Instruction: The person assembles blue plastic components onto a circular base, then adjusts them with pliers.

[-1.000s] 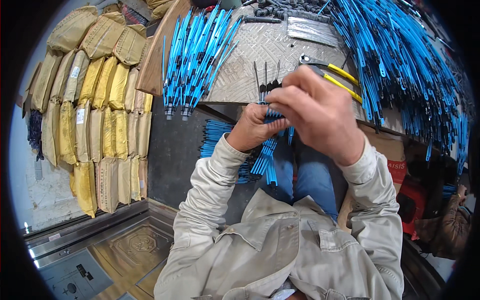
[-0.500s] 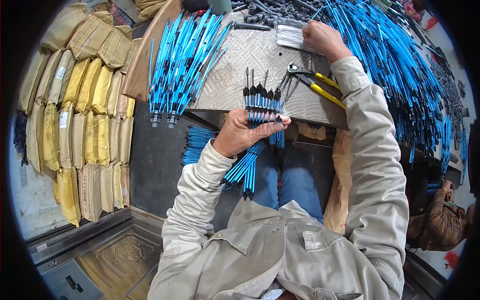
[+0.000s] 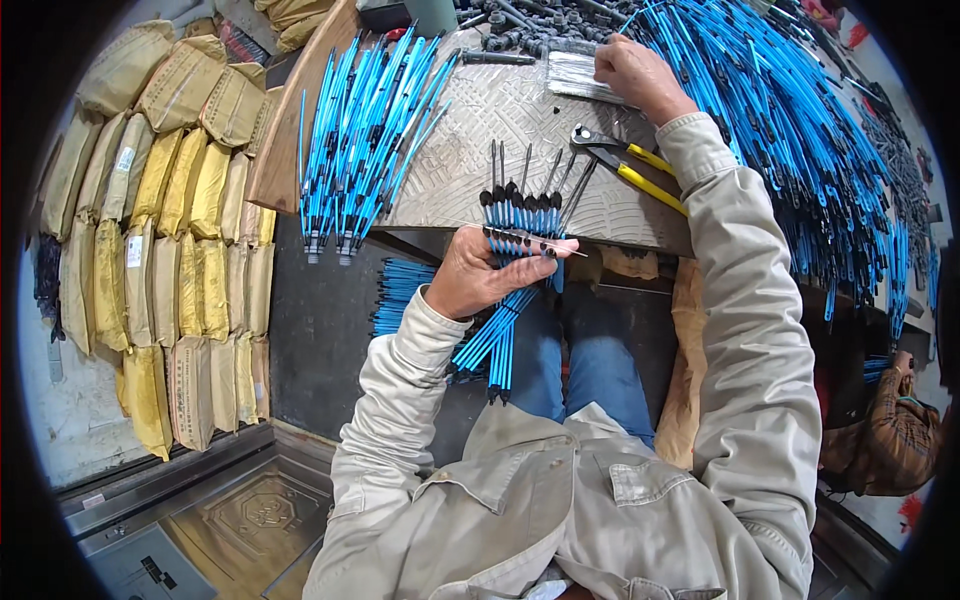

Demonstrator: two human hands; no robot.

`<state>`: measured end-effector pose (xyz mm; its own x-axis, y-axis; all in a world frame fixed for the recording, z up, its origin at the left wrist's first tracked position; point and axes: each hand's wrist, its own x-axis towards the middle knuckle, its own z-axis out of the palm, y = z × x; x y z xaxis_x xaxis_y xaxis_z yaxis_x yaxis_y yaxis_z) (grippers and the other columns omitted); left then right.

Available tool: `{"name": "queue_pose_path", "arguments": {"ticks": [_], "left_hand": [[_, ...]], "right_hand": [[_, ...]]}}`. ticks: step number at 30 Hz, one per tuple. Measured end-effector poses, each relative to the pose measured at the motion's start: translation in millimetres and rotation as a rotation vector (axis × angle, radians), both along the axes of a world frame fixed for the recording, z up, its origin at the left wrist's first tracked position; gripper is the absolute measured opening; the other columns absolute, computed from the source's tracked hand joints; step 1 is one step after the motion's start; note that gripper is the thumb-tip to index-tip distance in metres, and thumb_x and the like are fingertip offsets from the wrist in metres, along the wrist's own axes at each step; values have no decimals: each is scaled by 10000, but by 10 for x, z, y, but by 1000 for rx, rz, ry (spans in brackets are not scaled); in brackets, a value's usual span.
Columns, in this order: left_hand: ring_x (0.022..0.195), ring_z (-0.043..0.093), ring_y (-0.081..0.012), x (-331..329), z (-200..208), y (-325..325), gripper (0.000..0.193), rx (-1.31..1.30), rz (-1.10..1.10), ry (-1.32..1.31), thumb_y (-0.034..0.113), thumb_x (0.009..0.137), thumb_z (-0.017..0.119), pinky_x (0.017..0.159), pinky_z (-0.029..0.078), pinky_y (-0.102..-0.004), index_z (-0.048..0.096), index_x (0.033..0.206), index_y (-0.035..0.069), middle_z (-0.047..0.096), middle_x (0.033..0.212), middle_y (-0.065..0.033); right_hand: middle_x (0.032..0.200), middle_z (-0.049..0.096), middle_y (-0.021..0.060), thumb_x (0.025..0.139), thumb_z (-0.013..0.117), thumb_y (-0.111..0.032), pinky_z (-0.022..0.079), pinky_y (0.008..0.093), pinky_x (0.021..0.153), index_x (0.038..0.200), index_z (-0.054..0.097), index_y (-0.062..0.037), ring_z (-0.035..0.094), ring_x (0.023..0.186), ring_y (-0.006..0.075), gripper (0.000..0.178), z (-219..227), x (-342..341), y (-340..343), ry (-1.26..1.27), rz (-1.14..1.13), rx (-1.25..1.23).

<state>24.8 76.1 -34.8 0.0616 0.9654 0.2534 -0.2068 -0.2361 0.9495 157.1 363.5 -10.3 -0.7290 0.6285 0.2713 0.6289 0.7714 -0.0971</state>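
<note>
My left hand (image 3: 488, 272) is closed around a fanned bunch of slim blue rods (image 3: 520, 213) with black fittings and thin dark tips pointing away from me. Their other ends hang crossed below the hand, over my lap. A thin pale strip (image 3: 572, 249) lies across the bunch at my fingers. My right hand (image 3: 645, 78) is at the far side of the table, fingers closed together, beside a flat stack of silvery-white strands (image 3: 583, 76). Whatever its fingertips hold cannot be made out. Pliers with yellow handles (image 3: 630, 165) lie open between the hands.
Blue rods (image 3: 370, 140) lie heaped on the table's left, and a larger pile (image 3: 780, 150) covers the right. Dark fittings (image 3: 545, 25) are scattered at the back. Wrapped packages (image 3: 160, 240) are stacked at the left. A co-worker's sleeve (image 3: 895, 430) shows at far right.
A thin pale strip now shows across the bunch in my left hand. The rods have spread and tilted slightly. My right hand has shifted a little left, still closed.
</note>
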Motion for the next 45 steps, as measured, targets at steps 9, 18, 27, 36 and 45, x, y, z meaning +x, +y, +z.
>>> {"name": "queue_pose_path", "arguments": {"ticks": [9, 18, 27, 36, 45], "left_hand": [[876, 637, -145, -69, 2, 19, 175, 8, 35, 49, 82, 800, 688, 786, 502, -282, 675, 949, -9, 686, 929, -94], [895, 630, -145, -61, 24, 36, 174, -72, -1, 45, 80, 815, 671, 806, 502, -287, 673, 962, -13, 675, 975, -119], [904, 633, -159, -46, 72, 31, 198, -81, 12, 74, 94, 819, 669, 788, 512, -283, 667, 983, -18, 671, 984, -132], [923, 638, -226, -48, 92, 40, 274, -80, 7, 100, 163, 820, 666, 840, 495, -343, 651, 998, -44, 665, 969, -173], [935, 638, -252, -54, 120, 23, 321, -98, 16, 139, 203, 826, 655, 862, 486, -369, 643, 1013, -58, 660, 978, -191]], "right_hand": [[884, 612, 102, 914, 498, -110, 443, 259, 524, 933, 522, -14, 618, 671, 146, 101, 269, 31, -824, 847, 293, -545], [776, 497, 46, 810, 573, 55, 369, 222, 503, 952, 606, -31, 450, 591, 114, 169, 442, 511, -1896, 666, 353, -149], [721, 404, 47, 746, 591, 84, 375, 231, 514, 1010, 673, -79, 444, 594, 133, 320, 446, 595, -1971, 641, 240, -117], [718, 395, 48, 746, 589, 87, 377, 225, 515, 1021, 667, -79, 448, 600, 134, 330, 425, 611, -1971, 643, 224, -126], [710, 421, 58, 745, 572, 121, 389, 237, 522, 1024, 659, -72, 459, 610, 149, 350, 465, 598, -1995, 643, 234, -163]]}}
